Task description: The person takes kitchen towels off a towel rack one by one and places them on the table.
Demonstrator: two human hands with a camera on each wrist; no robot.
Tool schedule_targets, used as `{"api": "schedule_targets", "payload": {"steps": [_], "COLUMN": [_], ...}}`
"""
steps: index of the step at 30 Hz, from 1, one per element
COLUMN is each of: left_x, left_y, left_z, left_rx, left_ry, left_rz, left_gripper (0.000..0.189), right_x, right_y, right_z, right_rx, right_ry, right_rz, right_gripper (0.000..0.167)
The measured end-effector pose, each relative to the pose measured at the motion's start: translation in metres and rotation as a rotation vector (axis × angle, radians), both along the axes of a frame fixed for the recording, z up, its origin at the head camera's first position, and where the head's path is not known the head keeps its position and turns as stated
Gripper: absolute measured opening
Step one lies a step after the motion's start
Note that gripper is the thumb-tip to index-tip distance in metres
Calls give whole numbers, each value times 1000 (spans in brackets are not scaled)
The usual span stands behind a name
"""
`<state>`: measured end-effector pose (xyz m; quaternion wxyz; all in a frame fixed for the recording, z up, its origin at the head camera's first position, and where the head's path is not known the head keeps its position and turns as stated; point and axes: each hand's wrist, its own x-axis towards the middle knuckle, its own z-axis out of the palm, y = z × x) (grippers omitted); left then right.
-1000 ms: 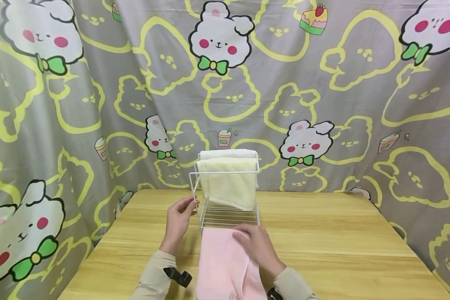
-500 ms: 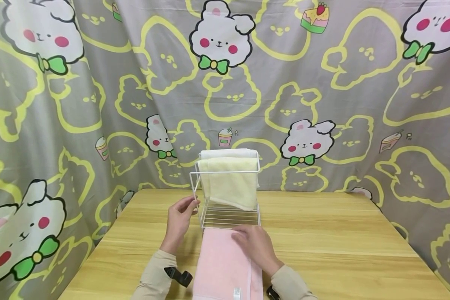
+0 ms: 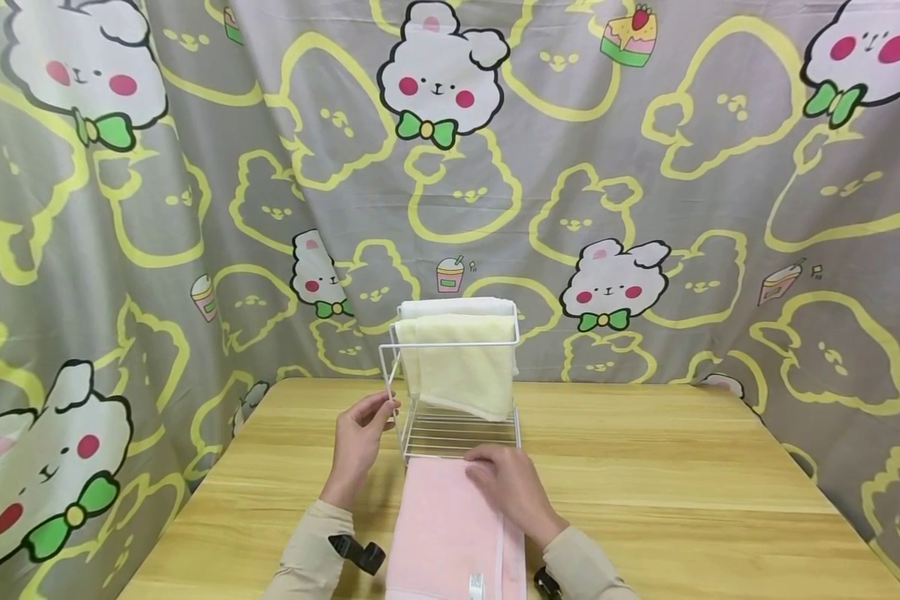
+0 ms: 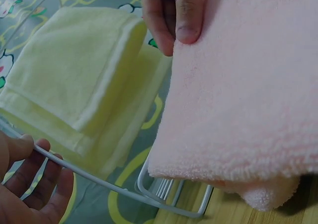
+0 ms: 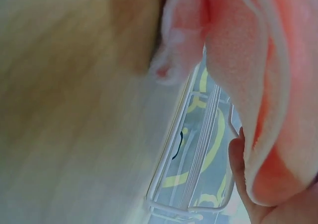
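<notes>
A white wire rack [image 3: 450,344] stands in the middle of the wooden table. My left hand [image 3: 360,446] pinches its left upright; in the left wrist view, the thumb and fingers of that hand [image 4: 30,179] are around the wire. A folded pink towel [image 3: 450,525] hangs from my right hand [image 3: 516,492], held near its top edge, in front of the rack. In the right wrist view, the towel's layers [image 5: 268,85] hang with a gap between them. Over the rack's rear bars lie a folded yellow towel [image 3: 461,367] and a white towel [image 3: 457,307] behind it.
The rack's lower wire shelf [image 3: 461,433] shows below the yellow towel. Wooden tabletop [image 3: 667,483] extends on both sides. A grey patterned curtain [image 3: 450,208] hangs behind and along the sides.
The pink towel's lower part has swung flatter and its loose right layer has straightened, with a small white label now showing. Both hands have stayed nearly in place.
</notes>
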<state>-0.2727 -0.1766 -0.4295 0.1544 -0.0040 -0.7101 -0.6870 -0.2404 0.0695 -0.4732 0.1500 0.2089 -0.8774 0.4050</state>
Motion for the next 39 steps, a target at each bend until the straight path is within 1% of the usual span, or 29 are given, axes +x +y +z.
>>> {"api": "schedule_targets", "payload": {"steps": [9,14,17,22,29,34,39], "left_x": [1,1,1,-1,-3,-3,-3], "left_y": [0,-1,-1,-1,-1,0,-1], "left_z": [0,0,0,-1,-1,-2,-2], "left_rx": [-3,-1,0,10,17,15,14], "left_ry": [2,5,7,16,20,16,16], "left_rz": [4,0,0,-2,9,17,16], "left_gripper": [25,25,25,24,24,24,24], "right_x": [-2,-1,0,1,0,-2,-3], "right_y": [7,7,8,10,12,12,12], "right_z": [10,19,29,52,80,92,101], "right_rx": [-74,-89,-110,-138,-118,-114,-98], "right_ry": [-12,9,31,90,171,224,247], "right_rz": [10,4,9,24,6,17,8], "right_gripper": [13,12,13,12,10,11,12]}}
